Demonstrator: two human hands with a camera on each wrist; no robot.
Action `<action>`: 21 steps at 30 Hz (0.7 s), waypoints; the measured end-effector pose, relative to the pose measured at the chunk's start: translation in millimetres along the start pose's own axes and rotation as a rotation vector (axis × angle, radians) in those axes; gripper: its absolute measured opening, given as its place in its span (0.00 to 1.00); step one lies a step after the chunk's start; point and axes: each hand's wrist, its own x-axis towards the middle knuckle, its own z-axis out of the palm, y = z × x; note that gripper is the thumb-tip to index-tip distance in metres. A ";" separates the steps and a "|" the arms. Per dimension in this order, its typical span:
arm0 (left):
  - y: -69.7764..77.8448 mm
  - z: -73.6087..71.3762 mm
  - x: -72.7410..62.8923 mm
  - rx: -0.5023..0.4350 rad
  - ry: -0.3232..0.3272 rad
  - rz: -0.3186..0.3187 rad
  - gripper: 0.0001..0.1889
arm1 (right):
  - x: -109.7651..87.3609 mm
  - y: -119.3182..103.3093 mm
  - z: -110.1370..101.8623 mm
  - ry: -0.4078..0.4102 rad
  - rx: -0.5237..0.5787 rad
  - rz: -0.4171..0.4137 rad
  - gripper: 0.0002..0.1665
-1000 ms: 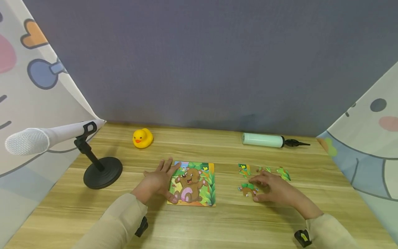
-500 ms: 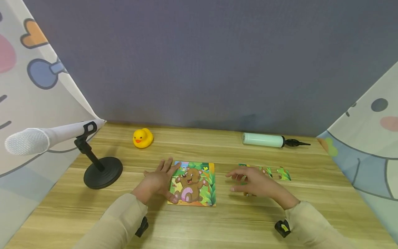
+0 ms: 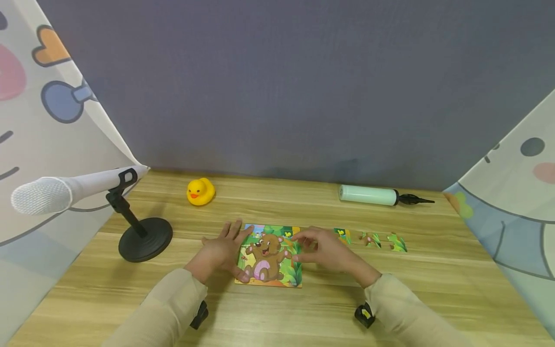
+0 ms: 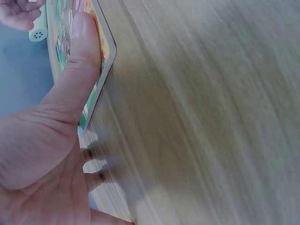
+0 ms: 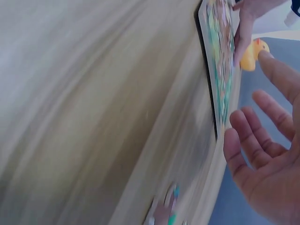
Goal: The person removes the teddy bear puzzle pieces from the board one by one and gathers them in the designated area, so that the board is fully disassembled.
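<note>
A square jigsaw puzzle (image 3: 265,265) with a brown cartoon bear lies flat on the table. My left hand (image 3: 221,253) rests at its left edge with fingers spread; in the left wrist view the thumb (image 4: 84,51) lies across the puzzle near one corner. My right hand (image 3: 323,248) hovers over the puzzle's right edge, fingers loosely bent and holding nothing. Right of it lie loose puzzle pieces: one with a yellow bird (image 3: 342,234), one with leaves (image 3: 370,238), a green one (image 3: 396,242). A brown piece (image 5: 162,213) shows in the right wrist view, hidden in the head view.
A white microphone (image 3: 86,185) on a black stand (image 3: 145,239) occupies the left side. A yellow rubber duck (image 3: 201,191) sits behind the puzzle, and a pale green hand pump (image 3: 368,194) lies at the back right. Behind the table rises a grey panel (image 3: 277,96).
My right hand has moved left from over the loose pieces to the puzzle's right edge, uncovering several pieces. The left hand has stayed in place on the puzzle.
</note>
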 end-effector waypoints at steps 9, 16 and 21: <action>0.3 -0.8 0.0 -0.001 -0.007 -0.005 0.69 | 15.7 -16.8 22.8 0.051 -0.090 0.075 0.28; 0.0 -1.3 0.3 -0.002 -0.017 -0.012 0.69 | 22.3 -30.9 39.9 0.058 -0.175 0.173 0.31; -0.1 -0.9 0.6 0.010 -0.016 -0.011 0.69 | 23.5 -35.5 47.8 0.102 -0.286 0.195 0.32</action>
